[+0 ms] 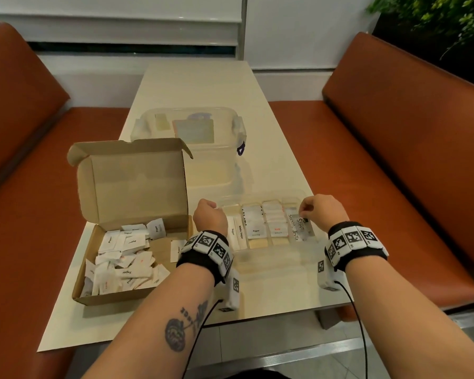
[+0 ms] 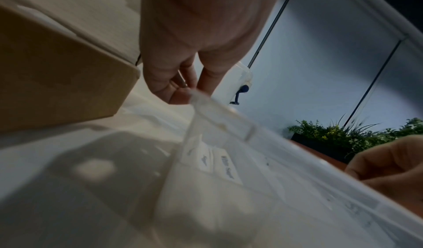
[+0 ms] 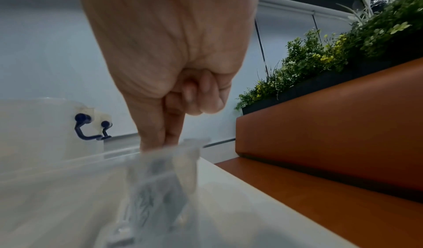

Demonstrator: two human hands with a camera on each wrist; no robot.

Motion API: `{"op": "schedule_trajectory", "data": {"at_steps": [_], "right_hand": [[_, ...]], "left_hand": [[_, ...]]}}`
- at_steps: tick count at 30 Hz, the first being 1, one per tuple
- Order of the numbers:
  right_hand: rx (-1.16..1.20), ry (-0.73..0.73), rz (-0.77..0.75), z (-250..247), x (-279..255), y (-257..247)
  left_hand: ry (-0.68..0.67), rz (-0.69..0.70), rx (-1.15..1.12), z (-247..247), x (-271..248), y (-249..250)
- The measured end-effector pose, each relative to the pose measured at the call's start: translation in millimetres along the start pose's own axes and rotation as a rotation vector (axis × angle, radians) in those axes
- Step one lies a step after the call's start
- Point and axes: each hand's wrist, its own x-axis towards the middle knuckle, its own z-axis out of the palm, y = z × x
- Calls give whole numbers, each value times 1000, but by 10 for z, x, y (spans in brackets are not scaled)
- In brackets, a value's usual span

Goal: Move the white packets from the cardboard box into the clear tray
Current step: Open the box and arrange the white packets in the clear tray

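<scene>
While both forearms reach over the pale tabletop [image 1: 192,86], the left hand [image 1: 210,218] sits at the far left corner of the clear tray [image 1: 260,259], in the lower middle of the head view, and its curled fingers [image 2: 181,91] touch the tray rim there; whether they really pinch it, I cannot tell. The right hand [image 1: 322,212] is at the right end of the tray, with thumb and forefinger together on a white packet [image 1: 301,228] printed "Stevia", which stands tilted in the rightmost compartment; the other fingers [image 3: 206,96] are folded into the palm. In the tray compartments lie more packets, marked "Sugar", "White Sugar", "Pepper" and "Salt", side by side. The cardboard box [image 1: 112,294] is open at the lower left of the frame, its lid standing up, and a loose heap of white packets [image 1: 121,261] fills it. Behind the tray, toward the middle of the frame, stands a clear storage container [image 1: 192,143] with a dark blue latch. Orange benches [image 1: 394,132] run along both sides.
</scene>
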Motion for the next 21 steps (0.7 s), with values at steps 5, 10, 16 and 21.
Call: {"op": "schedule_trajectory", "data": {"at_steps": [5, 10, 16, 21], "right_hand": [[-35, -80, 7, 92, -25, -3], [-79, -51, -36, 120, -38, -18], [-166, -199, -13, 143, -50, -22], [-146, -193, 9, 134, -54, -17]], "left_hand": [[7, 7, 17, 5, 1, 2], [13, 7, 29, 7, 1, 0], [9, 5, 27, 7, 2, 2], [-1, -5, 24, 0, -10, 14]]}}
